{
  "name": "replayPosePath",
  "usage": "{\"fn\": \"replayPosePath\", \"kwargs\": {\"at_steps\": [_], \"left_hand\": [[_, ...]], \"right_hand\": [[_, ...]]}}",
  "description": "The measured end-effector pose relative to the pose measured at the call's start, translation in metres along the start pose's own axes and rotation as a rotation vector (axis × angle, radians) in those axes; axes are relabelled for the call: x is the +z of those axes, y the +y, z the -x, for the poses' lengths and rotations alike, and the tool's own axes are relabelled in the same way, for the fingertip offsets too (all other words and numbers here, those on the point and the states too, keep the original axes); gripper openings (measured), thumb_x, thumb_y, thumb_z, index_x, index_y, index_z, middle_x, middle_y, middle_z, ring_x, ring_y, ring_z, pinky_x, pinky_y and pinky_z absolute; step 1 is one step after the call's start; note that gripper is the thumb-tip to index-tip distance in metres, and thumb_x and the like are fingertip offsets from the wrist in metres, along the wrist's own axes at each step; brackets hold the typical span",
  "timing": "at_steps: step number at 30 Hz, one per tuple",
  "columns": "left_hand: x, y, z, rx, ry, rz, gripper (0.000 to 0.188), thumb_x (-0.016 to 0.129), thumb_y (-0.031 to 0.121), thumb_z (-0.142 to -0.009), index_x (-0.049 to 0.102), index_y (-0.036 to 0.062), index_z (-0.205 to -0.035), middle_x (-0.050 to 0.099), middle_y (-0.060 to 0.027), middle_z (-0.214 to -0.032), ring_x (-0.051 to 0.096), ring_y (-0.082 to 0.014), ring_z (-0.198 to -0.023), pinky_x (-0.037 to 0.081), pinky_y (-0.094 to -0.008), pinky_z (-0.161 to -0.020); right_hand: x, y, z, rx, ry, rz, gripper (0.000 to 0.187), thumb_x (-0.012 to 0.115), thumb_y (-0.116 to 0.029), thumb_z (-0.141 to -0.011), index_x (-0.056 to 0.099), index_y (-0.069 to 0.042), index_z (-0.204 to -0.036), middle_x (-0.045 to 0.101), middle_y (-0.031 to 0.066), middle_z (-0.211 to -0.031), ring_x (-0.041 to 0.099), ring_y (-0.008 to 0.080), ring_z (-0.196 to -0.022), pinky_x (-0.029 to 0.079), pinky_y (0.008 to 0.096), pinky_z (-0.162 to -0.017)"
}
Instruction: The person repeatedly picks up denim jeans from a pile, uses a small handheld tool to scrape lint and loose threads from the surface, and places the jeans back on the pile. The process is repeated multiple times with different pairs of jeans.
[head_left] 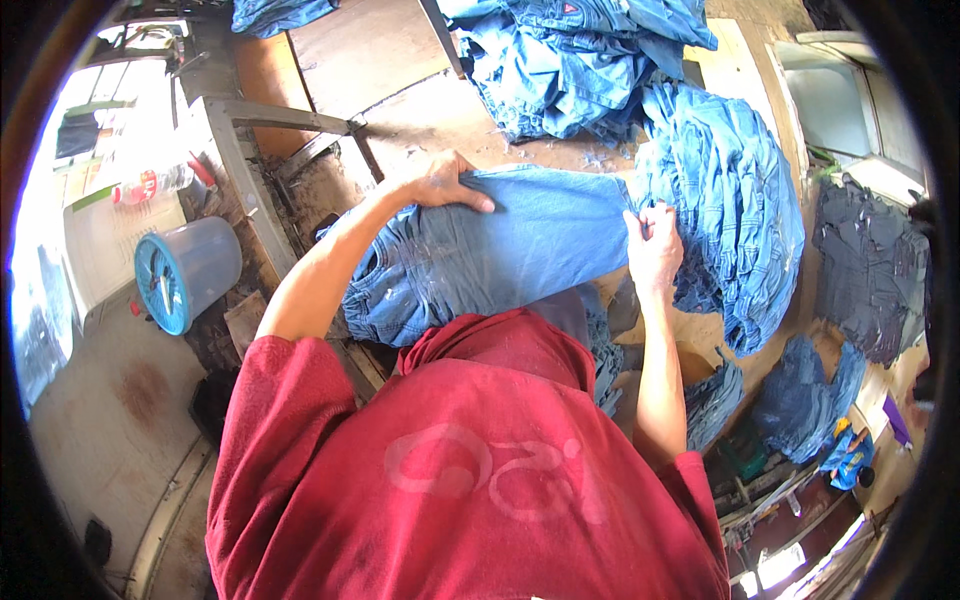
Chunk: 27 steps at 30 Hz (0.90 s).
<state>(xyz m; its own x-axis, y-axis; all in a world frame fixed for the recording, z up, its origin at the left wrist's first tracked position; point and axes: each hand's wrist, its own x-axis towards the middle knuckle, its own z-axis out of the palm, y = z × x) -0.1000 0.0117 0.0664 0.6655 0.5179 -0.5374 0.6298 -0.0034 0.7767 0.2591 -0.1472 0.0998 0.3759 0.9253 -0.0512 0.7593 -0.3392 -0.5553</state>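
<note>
A pair of blue jeans [545, 225] is stretched out sideways in front of me, faded along the leg and bunched toward its left end. My left hand [447, 182] grips its far edge, thumb lying on top and the fingers partly hidden behind the cloth. At the narrower right end, my right hand [655, 243] is closed on the corner of the cloth with bent fingers. Just beyond that hand is a thick stack of folded blue denim [725, 200], its layers curving down toward me.
A larger heap of denim [560, 70] sits at the far side. Dark folded garments [870, 265] lie at the right, with more denim [805, 395] below them. To the left are a wooden frame [290, 117], a clear bucket with a blue rim [190, 272] and a plastic bottle [155, 184].
</note>
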Motion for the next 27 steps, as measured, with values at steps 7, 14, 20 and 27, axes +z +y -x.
{"fn": "replayPosePath", "kwargs": {"at_steps": [7,14,20,27], "left_hand": [[0.011,-0.009,-0.009,0.171,0.258,-0.183,0.052,0.082,0.057,-0.089,0.079,0.0045,-0.092,0.069,-0.012,-0.069,0.066,-0.025,-0.064,0.051,-0.0416,-0.065],[0.011,-0.033,-0.022,0.381,0.227,-0.277,0.044,0.075,0.055,-0.095,0.082,0.0148,-0.112,0.076,-0.0149,-0.085,0.075,-0.0361,-0.079,0.058,-0.0478,-0.07],[0.021,-0.043,-0.025,0.434,0.31,-0.277,0.032,0.076,0.045,-0.094,0.082,0.0213,-0.115,0.077,-0.0122,-0.086,0.076,-0.0344,-0.078,0.059,-0.0486,-0.068],[0.019,-0.04,-0.02,0.422,0.355,-0.39,0.031,0.077,0.039,-0.091,0.08,0.0246,-0.118,0.077,-0.0094,-0.086,0.077,-0.0316,-0.077,0.06,-0.0475,-0.067]], "right_hand": [[-0.005,-0.085,0.036,0.004,-0.087,0.049,0.016,0.062,-0.017,-0.108,0.057,-0.003,-0.115,0.07,0.0212,-0.1,0.071,0.0385,-0.091,0.056,0.048,-0.08],[0.055,-0.162,0.081,-0.196,-0.432,-0.058,0.016,0.067,-0.011,-0.103,0.066,-0.008,-0.119,0.078,0.0142,-0.101,0.077,0.0345,-0.084,0.062,0.0433,-0.07],[0.073,-0.17,0.078,-0.286,-0.268,-0.012,0.025,0.072,-0.009,-0.099,0.071,-0.008,-0.124,0.078,0.0103,-0.093,0.076,0.0312,-0.077,0.06,0.0411,-0.07],[0.082,-0.179,0.069,-0.43,-0.049,0.122,0.024,0.079,-0.008,-0.086,0.079,-0.011,-0.11,0.074,0.0053,-0.074,0.066,0.0219,-0.06,0.055,0.034,-0.061]]}}
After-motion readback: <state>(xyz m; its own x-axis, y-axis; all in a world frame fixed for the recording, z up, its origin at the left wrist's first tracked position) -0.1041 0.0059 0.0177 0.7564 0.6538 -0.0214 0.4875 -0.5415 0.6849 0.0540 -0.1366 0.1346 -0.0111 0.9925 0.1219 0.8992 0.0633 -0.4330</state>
